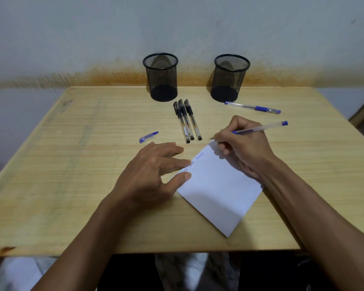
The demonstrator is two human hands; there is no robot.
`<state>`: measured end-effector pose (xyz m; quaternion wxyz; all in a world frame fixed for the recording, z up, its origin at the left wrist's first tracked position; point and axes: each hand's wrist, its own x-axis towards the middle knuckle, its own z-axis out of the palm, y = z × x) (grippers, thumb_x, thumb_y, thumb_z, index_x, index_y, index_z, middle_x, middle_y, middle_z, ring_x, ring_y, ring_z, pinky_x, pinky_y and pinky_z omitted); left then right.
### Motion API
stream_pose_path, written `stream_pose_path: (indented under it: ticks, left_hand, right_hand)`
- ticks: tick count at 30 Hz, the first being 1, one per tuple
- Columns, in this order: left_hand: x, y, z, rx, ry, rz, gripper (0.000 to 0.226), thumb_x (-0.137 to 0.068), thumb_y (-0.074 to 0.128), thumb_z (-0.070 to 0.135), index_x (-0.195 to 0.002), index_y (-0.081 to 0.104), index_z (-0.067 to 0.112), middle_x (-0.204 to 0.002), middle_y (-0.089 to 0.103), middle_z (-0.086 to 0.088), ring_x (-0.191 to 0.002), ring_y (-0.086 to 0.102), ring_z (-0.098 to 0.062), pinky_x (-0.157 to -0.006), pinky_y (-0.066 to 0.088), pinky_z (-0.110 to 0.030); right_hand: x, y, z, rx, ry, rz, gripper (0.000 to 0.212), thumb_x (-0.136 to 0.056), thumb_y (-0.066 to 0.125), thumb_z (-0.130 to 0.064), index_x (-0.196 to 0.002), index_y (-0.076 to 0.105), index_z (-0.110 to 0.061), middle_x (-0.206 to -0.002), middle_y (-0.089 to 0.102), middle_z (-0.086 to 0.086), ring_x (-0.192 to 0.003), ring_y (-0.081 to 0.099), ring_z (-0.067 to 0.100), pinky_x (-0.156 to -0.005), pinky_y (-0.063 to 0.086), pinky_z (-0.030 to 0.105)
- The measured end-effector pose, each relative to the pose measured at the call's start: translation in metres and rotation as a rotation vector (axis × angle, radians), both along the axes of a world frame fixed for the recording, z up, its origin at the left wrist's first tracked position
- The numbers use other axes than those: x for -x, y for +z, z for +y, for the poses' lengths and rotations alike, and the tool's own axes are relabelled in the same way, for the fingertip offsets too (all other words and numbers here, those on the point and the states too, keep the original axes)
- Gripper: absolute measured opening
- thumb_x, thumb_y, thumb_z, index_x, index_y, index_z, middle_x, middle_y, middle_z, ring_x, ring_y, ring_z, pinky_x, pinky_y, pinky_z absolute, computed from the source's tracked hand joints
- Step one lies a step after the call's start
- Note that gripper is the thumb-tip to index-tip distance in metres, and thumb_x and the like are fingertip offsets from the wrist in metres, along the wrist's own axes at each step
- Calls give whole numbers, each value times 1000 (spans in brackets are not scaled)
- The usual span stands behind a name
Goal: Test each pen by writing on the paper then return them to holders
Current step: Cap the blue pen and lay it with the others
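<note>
A white sheet of paper lies tilted on the wooden table, with a few blue words near its top edge. My right hand grips an uncapped blue pen, its tip just off the paper's top corner. My left hand lies flat, fingertips pressing the paper's left edge. The pen's blue cap rests on the table to the left. Three black pens lie side by side in the middle. Another blue pen lies at the right. Two black mesh holders, left and right, stand empty at the back.
The wooden table stands against a grey wall with a rusty brown stain along its base. Its front edge is close to my body. Bare wood extends to the left of my left hand and to the far right.
</note>
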<state>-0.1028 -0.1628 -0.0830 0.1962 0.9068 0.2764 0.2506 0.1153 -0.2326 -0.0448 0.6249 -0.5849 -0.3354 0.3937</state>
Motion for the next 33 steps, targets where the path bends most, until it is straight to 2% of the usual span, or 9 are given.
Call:
stream_pose_path:
  ticks: [3,5,8,11,17,21,26,28,33]
  left_hand:
    - [0,11,-5,-24,149,-244,17,-85,74,33,-96,79,21,-101,74,8,-99,66,-9,-82,54,-31]
    - [0,21,-1,-89,352,-313,13,-86,74,24,-96,77,17,-96,73,5,-95,64,-14,-81,50,-30]
    - [0,27,15,-78,539,-183,25,-89,68,26,-112,72,15,-111,70,-4,-108,56,-24,-90,43,-34]
    - [0,22,28,-16,578,71,32,-92,61,32,-119,68,15,-118,65,-11,-114,52,-34,-92,41,-44]
    - [1,20,24,-43,582,74,19,-92,66,30,-98,78,17,-104,66,-8,-105,55,-33,-86,39,-42]
    - [-1,26,11,-95,554,-59,14,-94,64,23,-91,75,14,-95,64,-5,-92,58,-31,-79,43,-41]
    - [-20,57,-32,128,429,-324,16,-96,61,23,-84,72,22,-70,67,12,-67,61,-6,-56,40,-13]
    - [-26,62,-43,178,334,-366,12,-93,65,17,-89,74,24,-75,70,15,-68,65,0,-58,44,-10]
    - [-34,53,-48,89,235,-382,16,-91,67,10,-100,74,22,-93,72,15,-85,67,-2,-74,52,-25]
  right_hand:
    - [-7,4,-1,-51,-16,206,30,-86,61,17,-64,52,-1,-56,54,16,-46,47,18,-42,42,21]
    - [-12,8,-2,-115,-28,281,40,-87,61,16,-58,53,-10,-61,58,14,-49,48,17,-43,42,19]
    - [-18,19,-6,-178,-49,233,45,-88,63,11,-54,55,-17,-64,63,9,-51,52,13,-44,42,17]
    - [-18,26,-14,-174,-60,140,31,-87,66,12,-66,55,-9,-62,66,8,-51,57,13,-44,44,19]
    - [-4,23,-34,-48,-24,-160,22,-82,77,5,-74,62,-8,-69,74,9,-61,71,16,-50,54,25]
    - [6,27,-45,-24,41,-159,16,-77,82,5,-82,71,-4,-85,78,14,-71,75,15,-61,59,26]
    - [13,43,-55,-76,63,-146,15,-80,80,5,-87,72,-5,-84,79,13,-77,79,21,-63,62,32]
    - [15,50,-58,-125,35,-196,14,-82,81,-1,-87,70,-8,-80,79,10,-78,79,25,-64,63,36]
    - [14,56,-64,-184,-22,-360,8,-78,86,-17,-79,78,-17,-85,80,-2,-82,75,13,-74,62,37]
